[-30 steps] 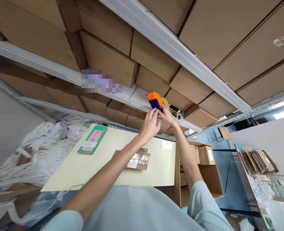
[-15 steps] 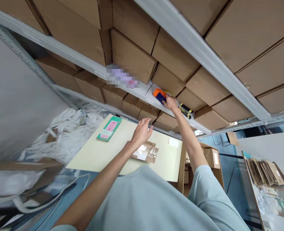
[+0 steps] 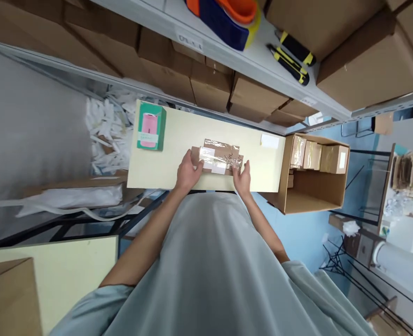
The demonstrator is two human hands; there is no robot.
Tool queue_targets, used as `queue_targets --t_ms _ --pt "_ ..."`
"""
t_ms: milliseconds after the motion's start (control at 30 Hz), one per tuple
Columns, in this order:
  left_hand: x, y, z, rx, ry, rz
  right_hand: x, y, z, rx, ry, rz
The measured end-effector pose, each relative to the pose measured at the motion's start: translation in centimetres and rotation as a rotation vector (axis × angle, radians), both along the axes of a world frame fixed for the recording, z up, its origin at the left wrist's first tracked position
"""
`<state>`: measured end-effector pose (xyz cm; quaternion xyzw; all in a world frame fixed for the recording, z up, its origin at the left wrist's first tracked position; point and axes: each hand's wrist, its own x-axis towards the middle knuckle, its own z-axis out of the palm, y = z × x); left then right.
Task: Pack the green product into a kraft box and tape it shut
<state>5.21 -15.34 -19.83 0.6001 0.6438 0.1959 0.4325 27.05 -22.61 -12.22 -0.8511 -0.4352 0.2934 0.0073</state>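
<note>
A flat taped cardboard parcel (image 3: 217, 158) lies on the pale yellow table (image 3: 178, 135). My left hand (image 3: 187, 171) grips its left end, fingers curled over the edge. At its right end my right hand (image 3: 242, 177) presses against the parcel with fingers together. An orange and blue tape dispenser (image 3: 227, 14) rests on the grey shelf (image 3: 248, 58) above, away from both hands.
A green and pink packet (image 3: 151, 126) lies at the table's left end. An open carton (image 3: 315, 172) with several wrapped parcels stands right of the table. Black and yellow cutters (image 3: 290, 58) lie on the shelf among cardboard boxes. White paper scraps (image 3: 103, 126) are heaped at left.
My right hand left the tape dispenser on the shelf and came down. Both hands now hold the parcel's ends. The view has tipped downward.
</note>
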Motion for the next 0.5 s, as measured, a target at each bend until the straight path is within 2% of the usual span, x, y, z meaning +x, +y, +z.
queue_targets --t_ms 67,167,233,333,433,500 --pt "2.0 -0.7 0.4 -0.047 -0.01 0.011 -0.8 -0.5 -2.3 0.07 0.119 -0.101" --pt "4.1 -1.3 1.0 -0.087 0.072 0.047 -1.0 0.0 -5.0 0.278 0.258 -0.252" --pt "4.7 -1.2 0.7 -0.08 0.133 0.085 -0.5 0.2 -6.4 0.31 0.286 -0.285" --pt "4.1 -0.5 -0.8 -0.11 0.157 0.1 0.5 -0.1 -8.2 0.257 0.262 -0.244" --pt "2.5 0.1 -2.3 -0.129 0.054 0.034 1.6 -0.7 -9.4 0.255 0.243 -0.185" --pt "1.6 0.3 -2.8 -0.124 -0.007 -0.01 2.2 -1.0 -9.7 0.268 0.246 -0.167"
